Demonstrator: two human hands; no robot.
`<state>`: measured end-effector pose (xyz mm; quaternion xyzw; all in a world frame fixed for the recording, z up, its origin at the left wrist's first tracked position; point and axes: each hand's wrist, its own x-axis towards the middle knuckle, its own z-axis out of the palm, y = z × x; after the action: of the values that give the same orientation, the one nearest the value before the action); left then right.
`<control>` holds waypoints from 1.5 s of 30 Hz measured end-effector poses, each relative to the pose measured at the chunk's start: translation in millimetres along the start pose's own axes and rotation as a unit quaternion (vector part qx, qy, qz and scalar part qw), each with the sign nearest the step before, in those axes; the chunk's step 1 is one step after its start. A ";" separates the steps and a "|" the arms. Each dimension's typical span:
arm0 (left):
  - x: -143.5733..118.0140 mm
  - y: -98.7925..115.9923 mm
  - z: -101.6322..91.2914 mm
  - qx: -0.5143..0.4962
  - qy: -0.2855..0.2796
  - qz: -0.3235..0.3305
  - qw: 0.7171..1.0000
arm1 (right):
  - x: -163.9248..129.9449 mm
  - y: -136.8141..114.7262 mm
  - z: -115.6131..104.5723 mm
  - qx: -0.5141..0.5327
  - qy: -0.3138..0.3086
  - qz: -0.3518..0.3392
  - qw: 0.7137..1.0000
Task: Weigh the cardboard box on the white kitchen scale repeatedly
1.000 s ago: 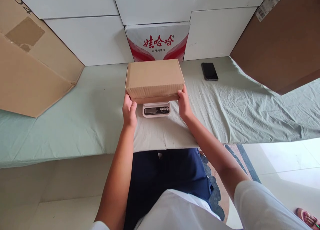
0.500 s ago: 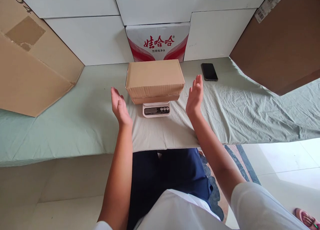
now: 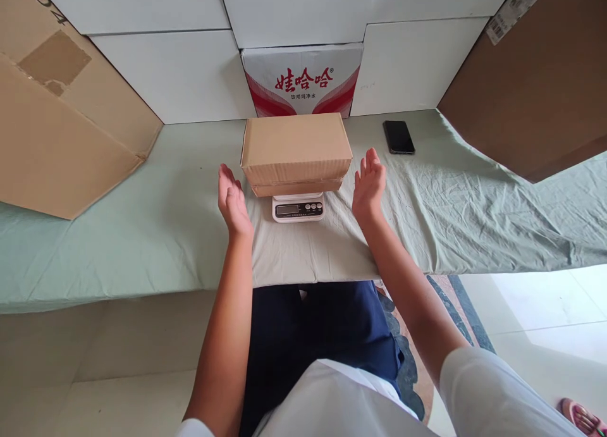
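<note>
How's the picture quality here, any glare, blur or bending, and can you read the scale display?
Head view: soft, even daylight, brightest on the floor at lower right; no harsh glare. The cardboard box and both open hands, left hand and right hand, look sharp, without motion blur. Wide-lens bending curves the table edge. The scale display is too small to read.

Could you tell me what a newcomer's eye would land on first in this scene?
Probably the cardboard box resting on a small white scale at the table's centre, with the left hand and right hand open on either side, apart from it. Behind it stands a red-and-white printed carton.
</note>
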<state>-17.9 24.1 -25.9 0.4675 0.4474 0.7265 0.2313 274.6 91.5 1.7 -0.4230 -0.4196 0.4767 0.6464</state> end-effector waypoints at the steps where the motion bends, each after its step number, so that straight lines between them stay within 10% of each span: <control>1: -0.1 0.8 0.5 -0.002 -0.001 -0.002 1.000 | -0.2 0.4 0.0 -0.004 -0.003 0.001 1.000; 29: -9.9 23.0 19.6 -0.036 -0.070 -0.047 0.996 | -1.5 14.6 3.8 -0.009 -0.041 0.048 0.998; 38: -11.8 26.1 21.0 -0.006 -0.078 -0.040 0.996 | -31.9 -15.9 16.3 -0.094 -0.076 -0.136 0.983; 45: -11.4 24.7 22.4 -0.003 -0.074 -0.030 0.997 | -36.5 -21.9 23.8 -0.069 -0.114 -0.098 0.986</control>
<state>9.1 13.0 -6.2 0.5058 0.4405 0.6840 0.2869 250.8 55.5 24.2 -0.3660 -0.5620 0.4260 0.6072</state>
